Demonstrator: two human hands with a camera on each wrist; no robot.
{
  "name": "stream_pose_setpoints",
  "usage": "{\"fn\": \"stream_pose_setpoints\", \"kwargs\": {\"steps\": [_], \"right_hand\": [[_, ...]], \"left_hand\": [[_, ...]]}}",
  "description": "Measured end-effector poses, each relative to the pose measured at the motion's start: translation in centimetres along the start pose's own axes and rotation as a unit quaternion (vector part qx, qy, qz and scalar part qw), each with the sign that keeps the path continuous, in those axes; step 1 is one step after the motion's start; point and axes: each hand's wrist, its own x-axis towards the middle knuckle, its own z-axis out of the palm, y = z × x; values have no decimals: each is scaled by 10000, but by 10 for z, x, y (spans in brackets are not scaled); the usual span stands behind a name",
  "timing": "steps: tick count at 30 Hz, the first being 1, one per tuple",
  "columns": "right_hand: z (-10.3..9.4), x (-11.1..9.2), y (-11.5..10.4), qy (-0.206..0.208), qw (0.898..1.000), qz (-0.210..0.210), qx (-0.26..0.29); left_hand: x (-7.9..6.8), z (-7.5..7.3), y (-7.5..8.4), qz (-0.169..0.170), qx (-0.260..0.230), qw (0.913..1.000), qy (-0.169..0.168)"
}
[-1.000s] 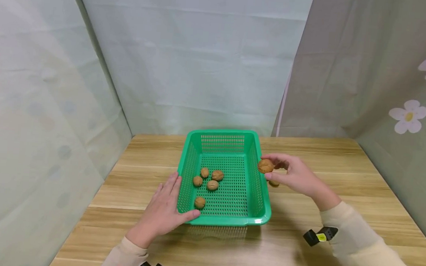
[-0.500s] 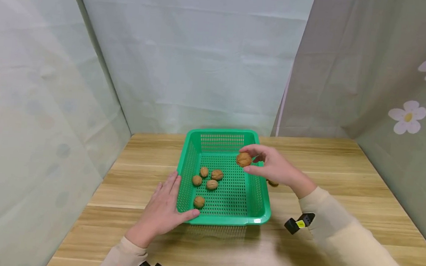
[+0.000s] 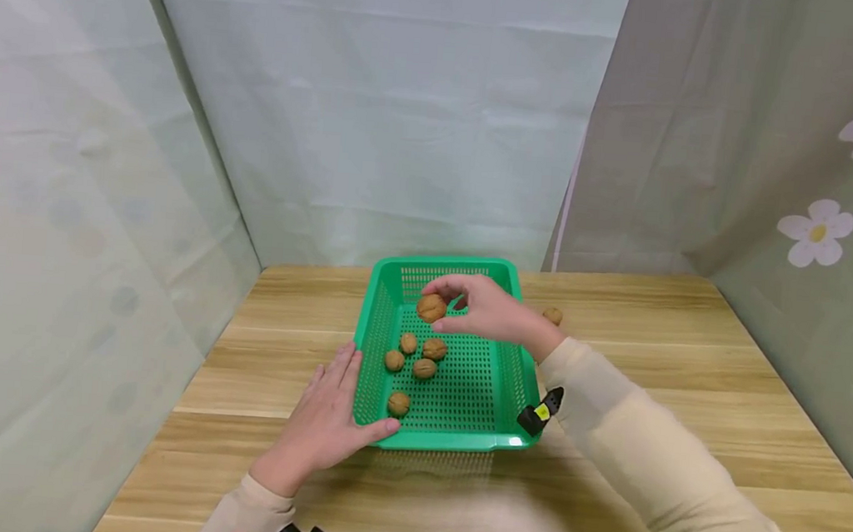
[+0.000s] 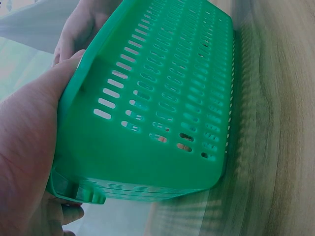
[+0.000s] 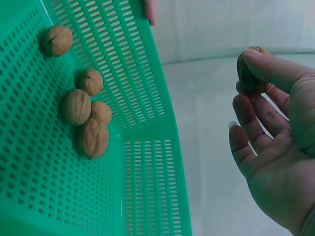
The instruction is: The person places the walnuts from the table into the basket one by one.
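In the head view my right hand (image 3: 487,308) pinches a brown walnut (image 3: 431,308) between thumb and fingers, over the far part of the green basket (image 3: 439,441). The right wrist view shows the thumb pressed on this walnut (image 5: 252,73), the other fingers loosely bent below it. My left hand (image 3: 328,417) rests at the basket's near left corner, fingers fairly straight along the left rim and thumb on the front rim. Several walnuts lie on the basket floor: a cluster with one walnut (image 3: 424,369) nearest the middle, and another walnut (image 3: 399,404) near the front left.
One more walnut (image 3: 553,316) lies on the wooden table (image 3: 660,351) to the right of the basket, partly behind the right forearm. Pale cloth sheets (image 3: 407,131) enclose the table at the back and both sides.
My right hand has carried the walnut leftward from the basket's right rim to over its inside. The left hand and the basket have stayed in place.
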Motion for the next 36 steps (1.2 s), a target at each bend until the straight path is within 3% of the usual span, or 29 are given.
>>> {"fn": "stream_pose_setpoints", "kwargs": {"steps": [8, 15, 28, 36], "right_hand": [[18, 27, 10, -289, 9992, 210, 175], [42, 41, 24, -548, 9973, 466, -116], [63, 43, 32, -1180, 9842, 1021, -838], [72, 42, 37, -1449, 9801, 908, -1008]], "left_hand": [[0, -1, 2, 33, -30, 10000, 17], [-4, -1, 3, 26, -43, 10000, 19], [-6, -4, 1, 40, -24, 10000, 74], [-7, -3, 0, 38, -89, 9999, 45]]}}
